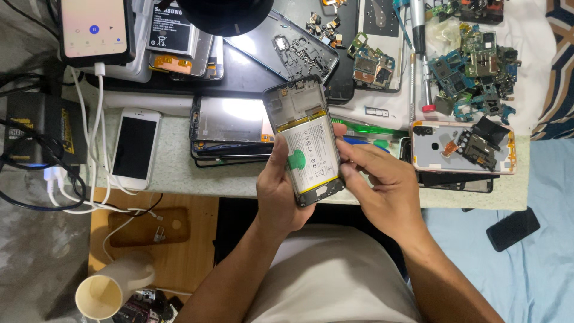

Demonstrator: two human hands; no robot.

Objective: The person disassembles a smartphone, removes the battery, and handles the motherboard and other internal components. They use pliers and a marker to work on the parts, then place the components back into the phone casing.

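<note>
White and glossy, the battery is sitting in the middle of an opened phone whose back cover is off, a small green tab stuck to its lower left part. The phone is being held upright over the front edge of the speckled counter, above the person's lap. The left hand is cradling the phone from below and from the left, its fingers wrapping behind the frame and its thumb lying along the left edge near the green tab. The right hand is pressing in from the right; its fingers are curling narrowly against the right edge of the frame and touching the rim of the battery.

Behind the phone, a stack of bare phone frames and screens is lying on the counter. To the left, a white phone is resting face up beside white cables, and a lit phone is plugged in at the top left corner. To the right, a pink-backed phone is lying open, and beyond it a heap of blue-green circuit boards is spread on a white cloth. A green and a blue plastic pry tool are lying just right of the held phone. A paper cup is standing low at the left, and a dark phone is lying on the blue bed sheet at the right.
</note>
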